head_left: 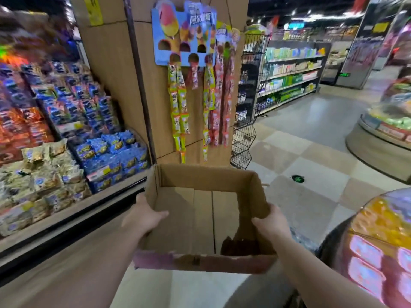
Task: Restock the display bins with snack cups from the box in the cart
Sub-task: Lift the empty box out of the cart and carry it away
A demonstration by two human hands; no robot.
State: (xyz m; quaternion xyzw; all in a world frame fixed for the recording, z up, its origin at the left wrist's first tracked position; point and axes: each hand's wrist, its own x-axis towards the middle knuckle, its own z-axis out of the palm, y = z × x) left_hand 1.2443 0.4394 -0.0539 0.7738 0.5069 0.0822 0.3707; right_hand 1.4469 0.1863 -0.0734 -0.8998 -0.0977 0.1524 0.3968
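Note:
An open brown cardboard box is held up in front of me, low in the middle of the view. Its inside shows only bare cardboard and a dark stain near the right front corner. My left hand grips the left wall, thumb inside. My right hand grips the right wall the same way. A round display bin with orange and pink snack packs sits at the lower right, close to the box. No cart is in view.
A shelf of blue and beige snack bags runs along the left. A wooden pillar with hanging candy strips stands straight ahead. A wire rack and shelving lie beyond. Another round bin is at the right, across tiled floor.

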